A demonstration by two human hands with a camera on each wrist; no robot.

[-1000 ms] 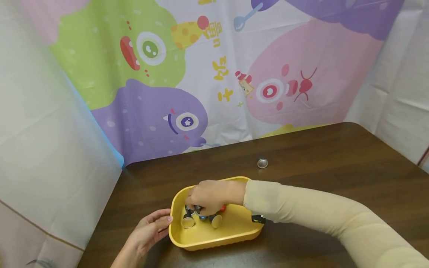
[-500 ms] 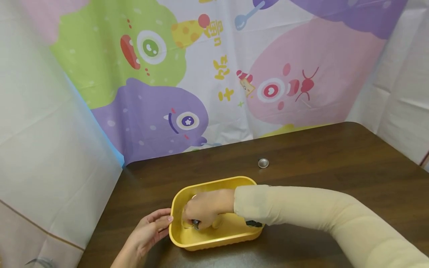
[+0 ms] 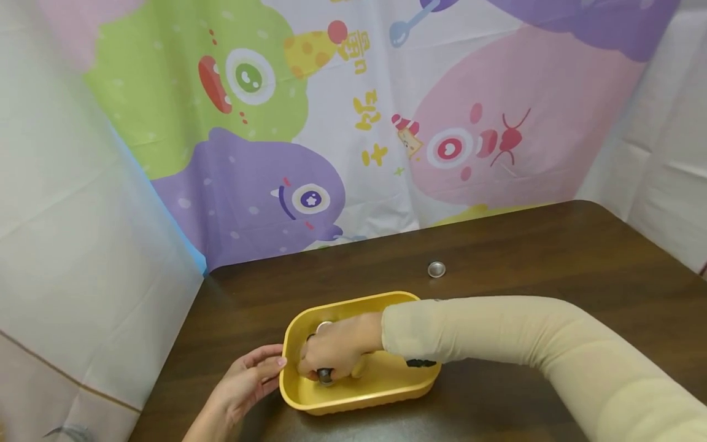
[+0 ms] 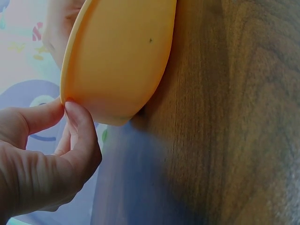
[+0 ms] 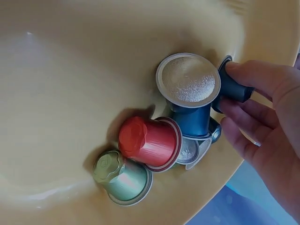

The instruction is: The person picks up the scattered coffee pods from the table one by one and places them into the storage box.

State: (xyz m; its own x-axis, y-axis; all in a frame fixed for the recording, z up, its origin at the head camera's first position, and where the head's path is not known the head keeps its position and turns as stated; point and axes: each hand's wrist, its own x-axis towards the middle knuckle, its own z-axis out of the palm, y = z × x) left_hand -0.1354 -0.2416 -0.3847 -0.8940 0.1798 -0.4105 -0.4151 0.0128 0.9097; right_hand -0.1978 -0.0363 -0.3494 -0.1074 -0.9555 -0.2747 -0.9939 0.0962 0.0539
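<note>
A yellow plastic tub (image 3: 361,402) stands on the table. My left hand (image 3: 245,383) pinches its left rim between thumb and fingers, plain in the left wrist view. Inside the tub my right hand (image 3: 338,348) reaches down, and in the right wrist view its thumb and fingers pinch a dark coffee capsule (image 5: 236,89). Against that capsule stands a blue coffee capsule (image 5: 190,119), its pale foil lid facing up. A red capsule (image 5: 146,143) and a light green capsule (image 5: 123,177) lie tipped beside it. Further capsules are partly hidden beneath the pile.
A small round silver piece (image 3: 436,269) lies on the dark wooden table (image 3: 530,258) behind the tub. A cartoon-print curtain (image 3: 381,123) hangs along the table's back edge, with pale cloth at both sides. My right sleeve crosses the tub's right end.
My right hand has dipped lower into the tub and a little toward the near left, covering capsules that showed before. The left hand keeps its place at the rim.
</note>
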